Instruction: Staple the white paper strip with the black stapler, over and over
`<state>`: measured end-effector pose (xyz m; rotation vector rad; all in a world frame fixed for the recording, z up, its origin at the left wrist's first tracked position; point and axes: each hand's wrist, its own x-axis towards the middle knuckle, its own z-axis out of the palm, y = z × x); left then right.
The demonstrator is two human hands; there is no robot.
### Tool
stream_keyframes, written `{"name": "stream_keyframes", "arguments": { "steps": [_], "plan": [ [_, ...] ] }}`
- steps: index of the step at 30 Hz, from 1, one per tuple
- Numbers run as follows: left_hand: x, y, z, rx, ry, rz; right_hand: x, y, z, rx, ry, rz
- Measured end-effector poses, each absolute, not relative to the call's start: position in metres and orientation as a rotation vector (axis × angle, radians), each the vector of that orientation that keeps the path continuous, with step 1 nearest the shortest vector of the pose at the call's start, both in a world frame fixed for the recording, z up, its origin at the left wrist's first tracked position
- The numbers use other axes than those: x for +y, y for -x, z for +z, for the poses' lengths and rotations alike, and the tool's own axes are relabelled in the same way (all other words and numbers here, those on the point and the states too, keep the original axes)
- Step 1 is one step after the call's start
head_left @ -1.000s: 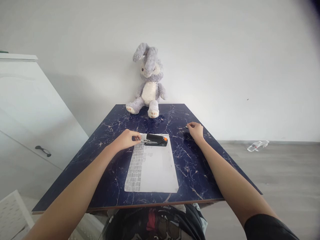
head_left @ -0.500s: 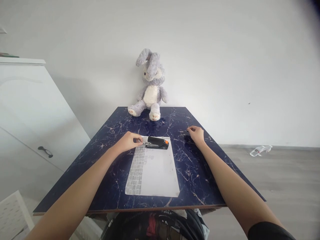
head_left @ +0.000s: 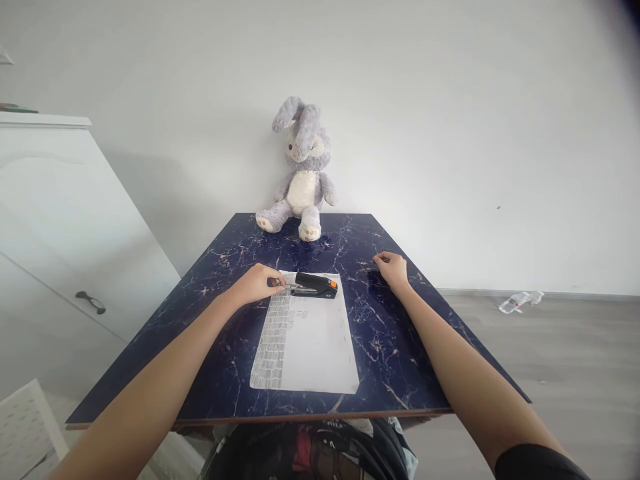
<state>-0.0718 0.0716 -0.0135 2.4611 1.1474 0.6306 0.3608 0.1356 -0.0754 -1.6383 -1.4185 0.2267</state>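
Observation:
A black stapler (head_left: 320,285) with an orange patch at its right end lies across the top of a printed sheet of paper (head_left: 320,347). From its left end sticks out a thin metal part. My left hand (head_left: 259,282) has thumb and fingers pinched at that metal part. Off to the right of the paper, my right hand (head_left: 392,269) hovers over or rests on the table, fingertips pressed together. Whatever may be between those fingertips is too small to make out.
The dark blue marbled table (head_left: 220,360) carries a plush rabbit (head_left: 303,170) at its back edge, against the wall. At left stands a white cabinet (head_left: 75,233) with a dark handle. A clear plastic item (head_left: 520,302) lies on the floor at right.
Hardly anything differs. My right hand has shifted very slightly to the left; my left hand stays at the stapler.

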Motion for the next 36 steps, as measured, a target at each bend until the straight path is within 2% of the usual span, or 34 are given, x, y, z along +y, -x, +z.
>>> {"name": "stream_keyframes", "arguments": {
  "steps": [8, 14, 16, 23, 36],
  "plan": [
    [0.076, 0.085, -0.010, 1.044, -2.601, 0.571, 0.130, -0.355, -0.067, -1.471, 1.566, 0.267],
    [0.080, 0.091, -0.014, 1.049, -2.543, 0.564, 0.103, -0.321, -0.050, -1.968, 1.055, 0.908],
    [0.081, 0.090, -0.016, 1.060, -2.493, 0.585, 0.092, -0.305, -0.046, -2.164, 0.966, 1.003],
    [0.077, 0.062, -0.031, 1.112, -2.473, 0.695, 0.072, -0.268, -0.039, -2.416, 0.932, 0.724],
    [0.087, 0.039, -0.046, 1.136, -2.449, 0.795, 0.076, -0.268, -0.045, -2.399, 0.964, 0.760]
  ]
}}
